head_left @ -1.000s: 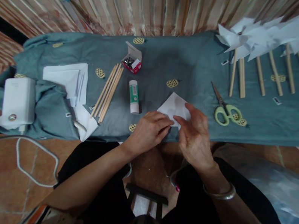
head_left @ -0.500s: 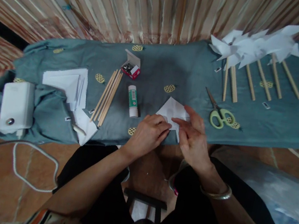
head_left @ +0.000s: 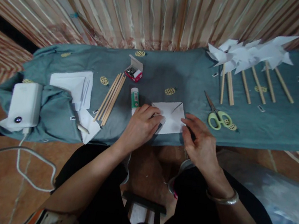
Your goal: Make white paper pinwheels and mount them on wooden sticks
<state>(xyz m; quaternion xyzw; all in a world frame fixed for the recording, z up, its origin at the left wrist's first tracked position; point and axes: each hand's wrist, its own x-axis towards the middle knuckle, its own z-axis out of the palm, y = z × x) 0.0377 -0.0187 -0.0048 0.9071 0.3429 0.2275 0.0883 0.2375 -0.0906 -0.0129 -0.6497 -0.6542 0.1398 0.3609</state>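
Note:
A white square of paper [head_left: 170,118] with diagonal cuts lies flat on the blue-grey cloth [head_left: 167,73] near the front edge. My left hand [head_left: 140,126] rests with curled fingers on its left edge. My right hand [head_left: 200,143] touches the paper's right corner with its fingertips. A glue stick [head_left: 134,98] lies just left of my left hand. Green-handled scissors [head_left: 217,115] lie to the right of the paper.
A bundle of wooden sticks [head_left: 111,97], an open box of pins [head_left: 133,72] and a stack of white paper [head_left: 73,84] lie to the left. Finished paper pinwheels [head_left: 248,54] on sticks lie at the back right. A white device [head_left: 25,103] with a cable sits at the far left.
The paper, held folded and lifted between both hands before, now lies spread flat on the cloth. Both hands have moved apart to its left and right edges.

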